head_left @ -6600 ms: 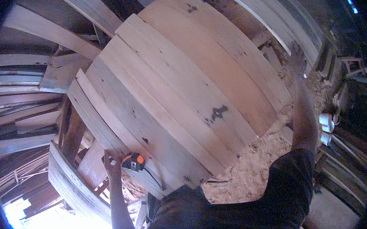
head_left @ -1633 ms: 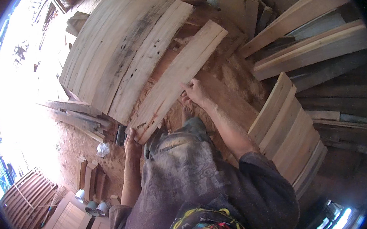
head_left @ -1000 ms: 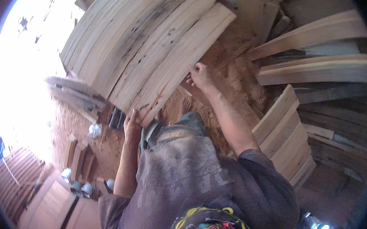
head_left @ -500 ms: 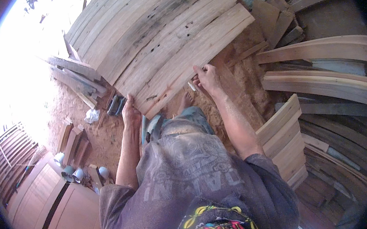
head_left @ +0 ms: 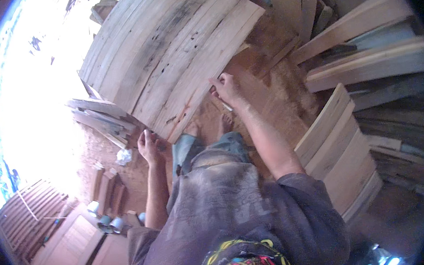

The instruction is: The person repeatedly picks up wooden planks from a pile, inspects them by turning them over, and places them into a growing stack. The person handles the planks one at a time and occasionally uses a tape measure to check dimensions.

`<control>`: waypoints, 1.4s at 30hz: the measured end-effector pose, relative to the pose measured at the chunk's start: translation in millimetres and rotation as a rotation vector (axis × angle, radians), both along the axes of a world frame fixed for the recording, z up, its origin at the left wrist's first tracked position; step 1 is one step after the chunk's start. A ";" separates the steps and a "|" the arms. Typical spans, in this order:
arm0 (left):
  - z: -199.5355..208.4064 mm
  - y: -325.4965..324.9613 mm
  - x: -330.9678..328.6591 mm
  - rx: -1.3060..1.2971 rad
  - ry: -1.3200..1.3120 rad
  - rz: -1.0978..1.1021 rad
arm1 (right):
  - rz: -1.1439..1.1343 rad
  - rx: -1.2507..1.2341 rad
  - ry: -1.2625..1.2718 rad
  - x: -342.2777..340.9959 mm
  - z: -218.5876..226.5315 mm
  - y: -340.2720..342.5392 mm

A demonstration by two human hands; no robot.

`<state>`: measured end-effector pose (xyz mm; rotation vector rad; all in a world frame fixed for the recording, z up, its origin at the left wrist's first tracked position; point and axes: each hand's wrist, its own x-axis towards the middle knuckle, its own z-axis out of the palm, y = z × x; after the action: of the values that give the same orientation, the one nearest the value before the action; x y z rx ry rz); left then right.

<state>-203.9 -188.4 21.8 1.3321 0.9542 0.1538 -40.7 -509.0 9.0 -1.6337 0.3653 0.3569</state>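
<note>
Plank panel [head_left: 172,66]: pale, dark-streaked, pitted. Right fingers [head_left: 214,84] at edge, left fingers [head_left: 146,135] near corner; both grips cannot be determined.

One left hand [head_left: 149,148] and one right hand [head_left: 227,90] are seen, with two bare feet [head_left: 225,124]. Two sets of side-by-side planks [head_left: 166,51] and one crumpled white bundle [head_left: 124,157] are counted
</note>
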 end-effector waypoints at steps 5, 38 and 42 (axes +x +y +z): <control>94.7 -58.5 2.0 -0.035 -0.227 -0.248 | 0.096 -0.263 -0.084 -79.0 34.4 -41.0; 420.1 -120.2 -90.2 -0.799 -1.523 -1.571 | -0.733 -0.243 0.068 -444.5 118.4 35.5; 416.9 -149.4 -94.4 -0.756 -1.470 -1.656 | -0.886 -0.191 0.029 -489.3 120.2 36.2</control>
<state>-298.3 -337.8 438.7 0.5867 -1.3065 -0.4389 -530.0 -472.8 129.2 -1.4847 1.1120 -0.3350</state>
